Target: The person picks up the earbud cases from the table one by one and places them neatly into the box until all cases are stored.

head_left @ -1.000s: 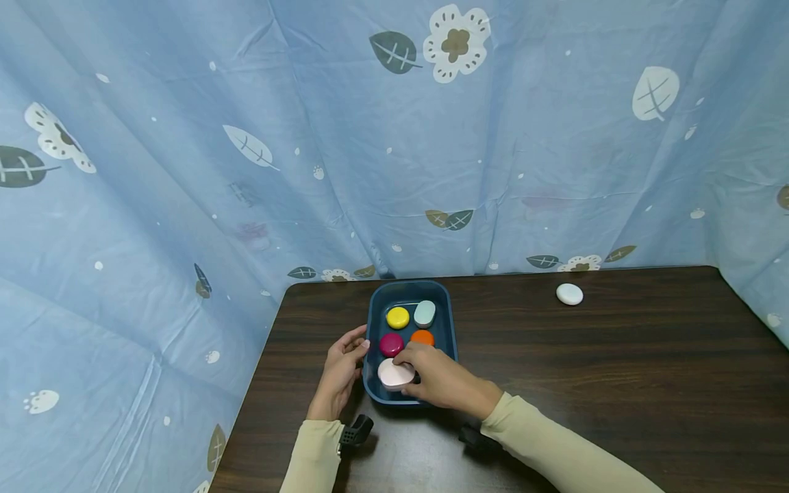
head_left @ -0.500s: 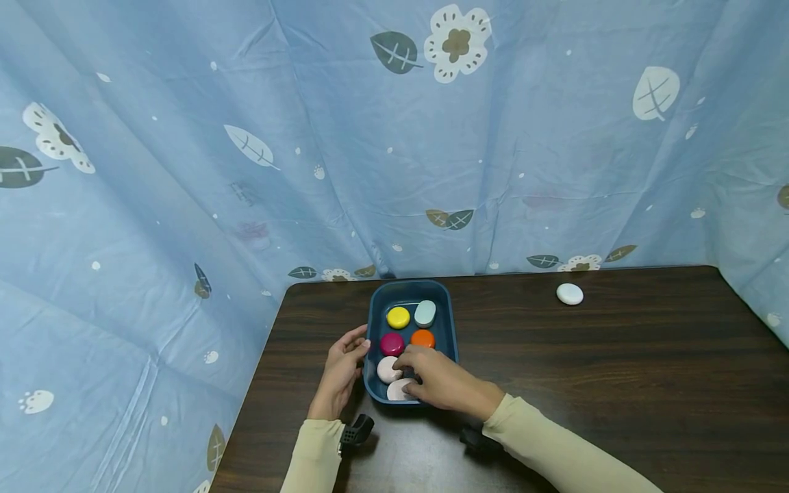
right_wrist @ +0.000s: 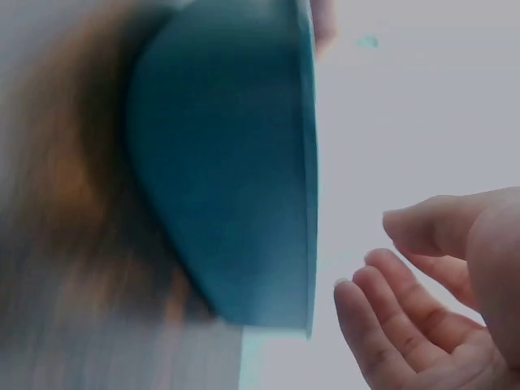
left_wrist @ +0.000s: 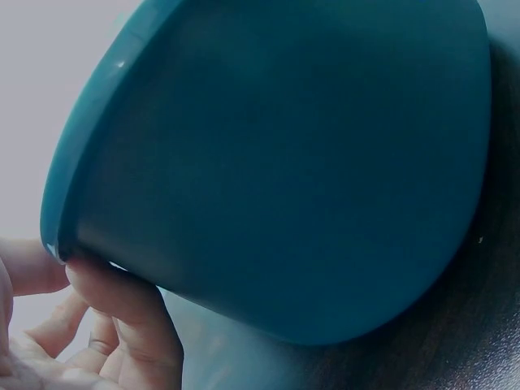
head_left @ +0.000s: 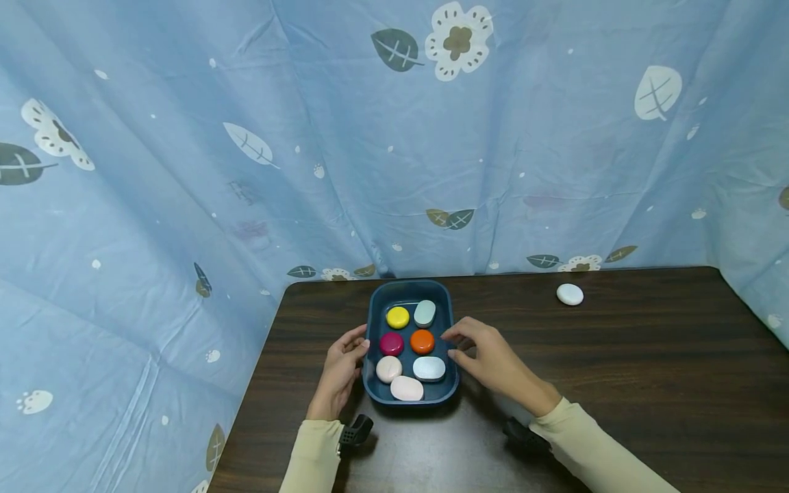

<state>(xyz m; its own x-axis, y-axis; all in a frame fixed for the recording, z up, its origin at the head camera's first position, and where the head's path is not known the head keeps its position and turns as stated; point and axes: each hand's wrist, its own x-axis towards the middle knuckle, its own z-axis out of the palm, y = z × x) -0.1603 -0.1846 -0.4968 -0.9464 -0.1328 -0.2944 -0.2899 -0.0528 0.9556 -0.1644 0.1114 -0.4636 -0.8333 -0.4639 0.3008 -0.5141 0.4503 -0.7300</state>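
A dark blue bin (head_left: 409, 402) stands on the table, holding several smooth, rounded, soap-like pieces. Among them are a yellow round piece (head_left: 397, 317), a magenta one (head_left: 391, 344), an orange one (head_left: 422, 342) and a pale blue oval (head_left: 429, 369). At the near end lie a pale pink round piece (head_left: 389, 370) and a pale pink oval (head_left: 407, 388). My left hand (head_left: 337, 373) pinches the bin's left rim between thumb and finger. By the right rim hovers my right hand (head_left: 493, 356), fingers loosely bent and apart, holding nothing.
A white oval piece (head_left: 570, 294) lies on the dark wooden table (head_left: 616, 370), toward the back right. Blue patterned cloth (head_left: 370, 137) hangs behind the table and along its sides. Each wrist carries a black camera, such as the left one (head_left: 357, 431).
My right hand has let go of the pale pink oval, which now lies at the bin's near end, and has moved right to the rim. The left hand has stayed in place.
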